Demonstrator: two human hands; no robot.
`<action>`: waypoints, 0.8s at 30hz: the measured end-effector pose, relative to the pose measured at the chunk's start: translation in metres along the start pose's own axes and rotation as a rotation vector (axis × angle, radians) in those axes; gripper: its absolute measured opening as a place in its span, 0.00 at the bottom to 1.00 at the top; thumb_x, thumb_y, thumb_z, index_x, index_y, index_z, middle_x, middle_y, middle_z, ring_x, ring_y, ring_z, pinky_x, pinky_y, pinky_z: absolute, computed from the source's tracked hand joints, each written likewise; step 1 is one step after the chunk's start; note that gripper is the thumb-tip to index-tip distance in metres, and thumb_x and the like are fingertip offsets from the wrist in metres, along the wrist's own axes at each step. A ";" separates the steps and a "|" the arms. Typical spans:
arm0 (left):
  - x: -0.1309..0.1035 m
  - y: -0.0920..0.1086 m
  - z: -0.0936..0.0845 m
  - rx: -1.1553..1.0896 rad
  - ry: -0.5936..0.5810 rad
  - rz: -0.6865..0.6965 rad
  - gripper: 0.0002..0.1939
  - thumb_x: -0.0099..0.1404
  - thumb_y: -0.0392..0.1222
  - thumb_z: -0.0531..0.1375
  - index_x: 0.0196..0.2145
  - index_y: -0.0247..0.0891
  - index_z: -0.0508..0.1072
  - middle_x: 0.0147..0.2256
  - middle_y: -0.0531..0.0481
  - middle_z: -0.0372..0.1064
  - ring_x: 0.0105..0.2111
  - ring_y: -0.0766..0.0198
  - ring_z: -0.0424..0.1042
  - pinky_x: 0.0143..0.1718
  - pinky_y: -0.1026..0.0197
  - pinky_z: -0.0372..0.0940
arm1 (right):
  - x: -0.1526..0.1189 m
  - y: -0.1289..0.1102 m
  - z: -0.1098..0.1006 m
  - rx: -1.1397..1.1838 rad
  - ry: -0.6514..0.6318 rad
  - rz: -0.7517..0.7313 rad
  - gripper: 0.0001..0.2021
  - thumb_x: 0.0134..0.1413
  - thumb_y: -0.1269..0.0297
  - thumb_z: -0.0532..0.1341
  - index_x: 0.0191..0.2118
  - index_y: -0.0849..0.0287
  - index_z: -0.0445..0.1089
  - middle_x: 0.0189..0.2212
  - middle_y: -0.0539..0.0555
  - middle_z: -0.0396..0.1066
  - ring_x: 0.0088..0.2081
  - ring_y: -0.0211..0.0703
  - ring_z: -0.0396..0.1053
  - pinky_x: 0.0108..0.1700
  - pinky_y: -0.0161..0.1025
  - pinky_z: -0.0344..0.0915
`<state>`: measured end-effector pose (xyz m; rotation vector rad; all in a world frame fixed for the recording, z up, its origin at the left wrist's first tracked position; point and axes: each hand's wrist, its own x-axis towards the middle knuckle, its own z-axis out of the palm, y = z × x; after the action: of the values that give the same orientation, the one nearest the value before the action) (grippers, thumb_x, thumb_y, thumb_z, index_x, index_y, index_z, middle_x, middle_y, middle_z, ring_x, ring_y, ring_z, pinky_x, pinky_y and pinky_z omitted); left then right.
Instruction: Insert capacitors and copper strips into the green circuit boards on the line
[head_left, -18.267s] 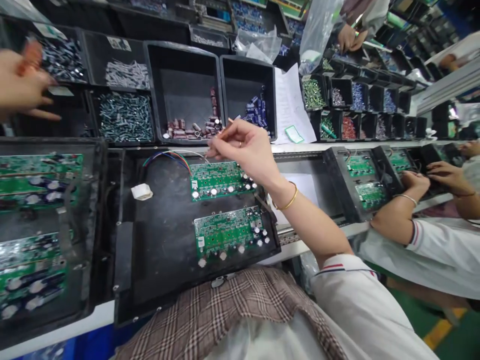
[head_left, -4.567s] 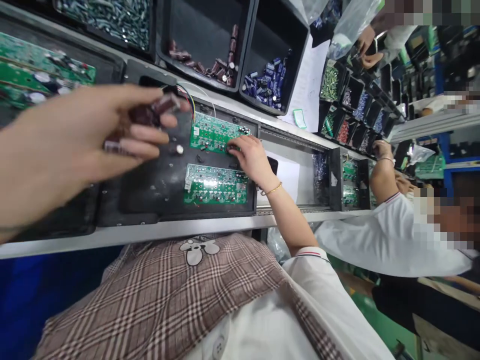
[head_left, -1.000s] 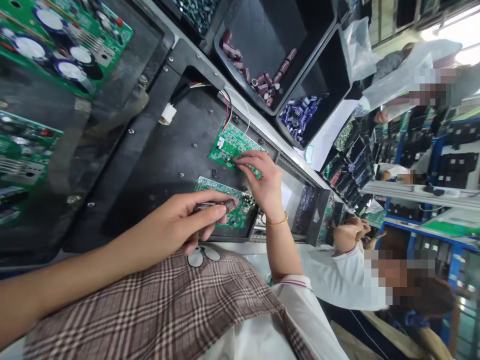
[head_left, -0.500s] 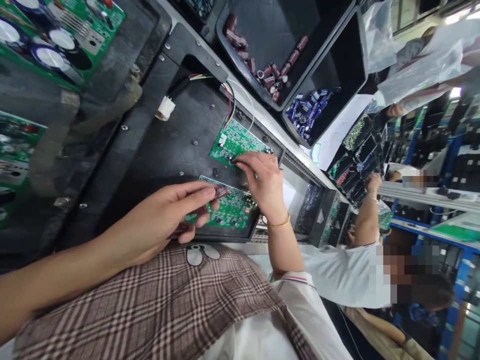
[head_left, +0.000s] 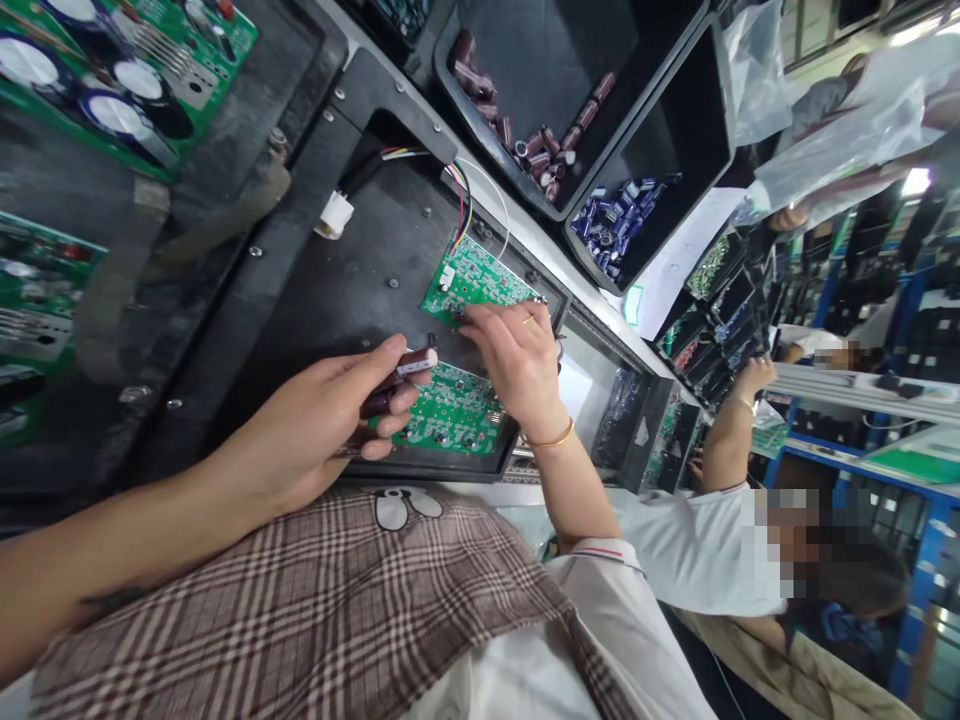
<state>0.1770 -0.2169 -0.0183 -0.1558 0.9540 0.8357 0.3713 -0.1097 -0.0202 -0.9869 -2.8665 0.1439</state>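
Note:
Brown cylindrical capacitors are in my left hand (head_left: 341, 410); one capacitor (head_left: 417, 362) sticks out past the thumb and a darker one lies under the fingers. Just beyond, my right hand (head_left: 517, 350) bends over the upper green circuit board (head_left: 487, 272), fingertips together at its lower edge; whatever they grip is hidden. Coloured wires (head_left: 461, 200) run from that board's left corner. A second green board (head_left: 457, 410) lies nearer to me, partly behind my left hand. Both boards rest in a black fixture (head_left: 330, 300).
A black bin (head_left: 555, 60) of brown capacitors and a bin (head_left: 675, 130) of blue ones stand behind the fixture. A white connector (head_left: 334, 215) lies left of the wires. Larger boards (head_left: 187, 85) are at far left. Another person's arm (head_left: 731, 430) reaches in at right.
The left fingers have turned the brown capacitor, so its end now points to the right. My left hand has shifted slightly up and left. The right hand has barely moved.

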 end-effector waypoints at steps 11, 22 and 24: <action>-0.002 0.002 0.000 0.016 -0.025 -0.043 0.12 0.70 0.46 0.57 0.41 0.35 0.75 0.25 0.50 0.66 0.19 0.68 0.61 0.12 0.71 0.54 | 0.017 -0.037 -0.021 0.121 0.018 0.151 0.08 0.72 0.62 0.59 0.48 0.54 0.75 0.43 0.51 0.80 0.49 0.41 0.74 0.62 0.45 0.57; -0.007 0.005 0.001 -0.031 -0.052 0.000 0.09 0.71 0.43 0.57 0.44 0.35 0.71 0.32 0.44 0.75 0.20 0.68 0.64 0.13 0.72 0.53 | 0.027 -0.024 0.002 0.082 -0.056 0.177 0.10 0.73 0.64 0.56 0.48 0.54 0.75 0.44 0.53 0.80 0.47 0.43 0.74 0.65 0.46 0.60; -0.007 0.004 0.001 -0.034 -0.045 0.016 0.09 0.72 0.43 0.57 0.41 0.34 0.71 0.30 0.43 0.75 0.18 0.69 0.63 0.13 0.72 0.52 | 0.027 -0.024 0.002 0.083 -0.036 0.172 0.10 0.73 0.63 0.56 0.48 0.55 0.75 0.43 0.53 0.80 0.47 0.44 0.74 0.63 0.45 0.63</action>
<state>0.1729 -0.2170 -0.0114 -0.1581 0.8998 0.8668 0.3350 -0.1124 -0.0173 -1.2249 -2.7781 0.2956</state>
